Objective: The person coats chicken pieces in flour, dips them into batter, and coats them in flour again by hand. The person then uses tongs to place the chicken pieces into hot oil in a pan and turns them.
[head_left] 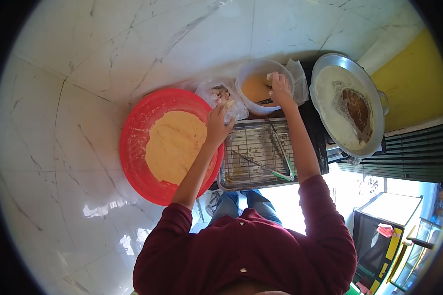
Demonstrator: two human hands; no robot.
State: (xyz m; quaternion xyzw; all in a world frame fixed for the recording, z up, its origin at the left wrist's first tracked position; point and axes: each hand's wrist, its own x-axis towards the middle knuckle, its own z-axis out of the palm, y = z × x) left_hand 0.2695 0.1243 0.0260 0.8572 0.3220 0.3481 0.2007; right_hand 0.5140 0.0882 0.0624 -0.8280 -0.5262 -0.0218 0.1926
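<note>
My left hand [218, 126] is at the edge of a clear plastic bag [238, 109] that holds pale and reddish pieces. Its fingers are bent at the bag's opening; what they grip is too small to make out. My right hand [280, 89] is over a translucent tub [242, 73] of orange-brown liquid [253, 88], fingers closed round a pale lump [269, 76]. A dark object lies in the liquid. Left of the bag, a red basin [133, 137] holds pale yellow flour-like powder [174, 142].
A metal tray with a wire rack [241, 172] bears tongs with green edges [280, 174]. At the right, a large metal pan [325, 61] holds foamy oil [357, 110]. A white plastic sheet [300, 81] is beside the tub. A tiled wall stands behind.
</note>
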